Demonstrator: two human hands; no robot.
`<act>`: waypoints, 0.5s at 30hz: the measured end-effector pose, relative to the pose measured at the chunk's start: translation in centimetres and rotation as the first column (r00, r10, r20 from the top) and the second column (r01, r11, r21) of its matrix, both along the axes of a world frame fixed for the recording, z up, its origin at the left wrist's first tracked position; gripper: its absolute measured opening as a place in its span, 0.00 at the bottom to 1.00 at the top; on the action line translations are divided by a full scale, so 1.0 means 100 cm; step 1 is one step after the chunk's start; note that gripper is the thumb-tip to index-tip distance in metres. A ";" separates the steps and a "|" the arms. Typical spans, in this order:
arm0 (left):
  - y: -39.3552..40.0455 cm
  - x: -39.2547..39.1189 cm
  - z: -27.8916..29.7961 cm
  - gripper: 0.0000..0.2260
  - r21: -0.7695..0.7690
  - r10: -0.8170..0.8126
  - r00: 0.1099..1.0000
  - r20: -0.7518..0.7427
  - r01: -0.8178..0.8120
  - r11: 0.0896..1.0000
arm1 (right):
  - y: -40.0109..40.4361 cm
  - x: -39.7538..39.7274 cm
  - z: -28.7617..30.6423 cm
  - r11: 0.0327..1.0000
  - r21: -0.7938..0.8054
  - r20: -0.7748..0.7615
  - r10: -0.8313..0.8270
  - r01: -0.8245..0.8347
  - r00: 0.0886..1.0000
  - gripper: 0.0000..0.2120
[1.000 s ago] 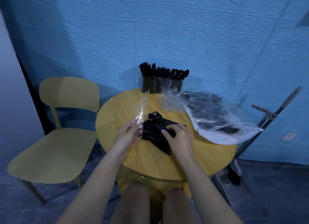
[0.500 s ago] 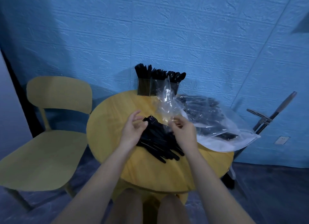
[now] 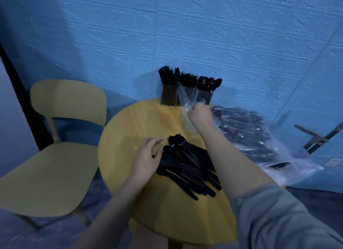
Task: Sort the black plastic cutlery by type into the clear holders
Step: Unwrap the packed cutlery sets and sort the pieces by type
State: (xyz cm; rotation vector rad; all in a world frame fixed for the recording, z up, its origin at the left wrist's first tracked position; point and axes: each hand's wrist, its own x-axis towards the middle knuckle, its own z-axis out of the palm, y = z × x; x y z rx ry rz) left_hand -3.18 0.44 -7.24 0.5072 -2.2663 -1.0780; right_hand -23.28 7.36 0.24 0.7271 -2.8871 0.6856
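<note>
Holders at the worktop's far edge are part-filled; cutlery lies unsorted under the left hand's loose, empty fingers while the right hand pinches a wrapper.

Loose black cutlery pile lies mid-table; clear holders stand filled at far edge

Blue brick-textured wall; yellow chair

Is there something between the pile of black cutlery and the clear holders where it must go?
Yes. The right hand holds a clear plastic wrapper up in front of the clear holders, between them and the cutlery pile. The left hand is at the pile.
</note>
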 end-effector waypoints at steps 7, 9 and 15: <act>0.000 0.001 -0.005 0.11 0.061 0.036 0.998 -0.047 -0.033 0.998 | -0.006 -0.002 -0.020 0.973 0.232 -0.094 0.038 -0.015 0.995 0.18; 0.000 0.003 -0.002 0.10 0.147 0.054 0.996 -0.074 -0.043 0.988 | 0.007 0.009 -0.014 0.993 0.089 -0.171 0.087 -0.073 0.981 0.17; -0.004 0.023 0.007 0.09 0.352 0.153 0.980 -0.129 -0.099 0.931 | 0.074 0.089 -0.008 0.918 -0.198 -0.061 0.337 -0.343 0.939 0.04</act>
